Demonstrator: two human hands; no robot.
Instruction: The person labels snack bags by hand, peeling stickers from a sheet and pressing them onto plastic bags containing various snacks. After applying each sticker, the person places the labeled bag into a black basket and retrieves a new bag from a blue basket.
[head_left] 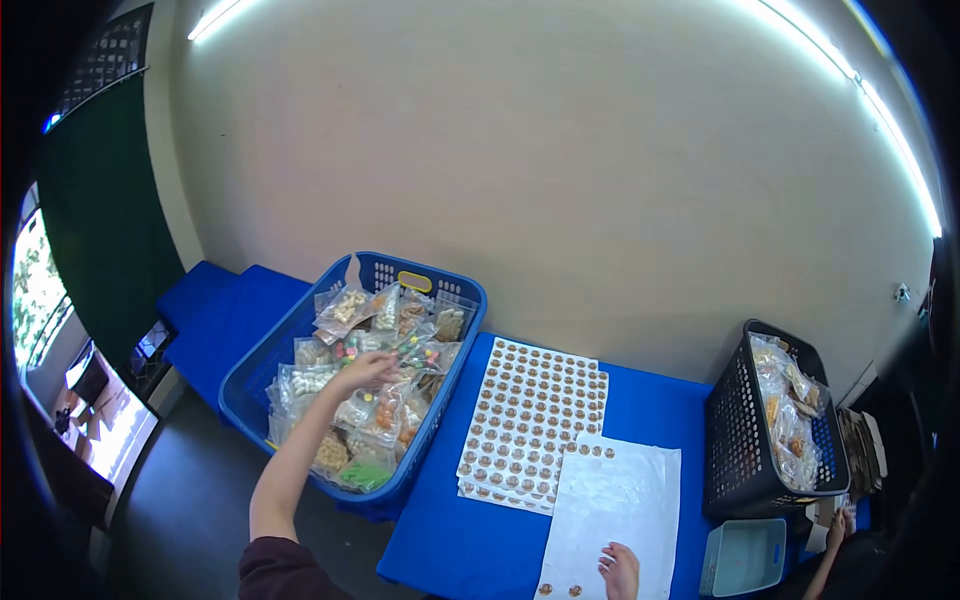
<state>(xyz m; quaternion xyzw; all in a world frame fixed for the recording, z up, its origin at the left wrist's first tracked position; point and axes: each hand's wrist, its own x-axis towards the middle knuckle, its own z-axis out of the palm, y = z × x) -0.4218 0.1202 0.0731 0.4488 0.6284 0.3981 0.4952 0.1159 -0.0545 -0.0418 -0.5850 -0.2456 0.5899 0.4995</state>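
My left hand (370, 371) reaches into a large blue plastic basket (232, 390), over the clear plastic packets heaped in it. Its fingers stretch out and touch or nearly touch the packets in the middle of the heap. White, orange, brown and mixed-colour contents show through the packets, with a bright green one (365, 475) at the near end. Over the lower part of a mostly bare white sticker sheet (610, 510), my right hand (620, 572) hovers with fingers loosely curled and apart. A few round brown stickers remain along that sheet's top and bottom left edges.
Fuller sheets of round stickers (535, 420) lie stacked on the blue-covered table (660, 400). At the right stand a black basket (735, 430) of packets and a pale blue-green tub (742, 558). Another person's hand (836, 530) is at the far right. A wall rises behind.
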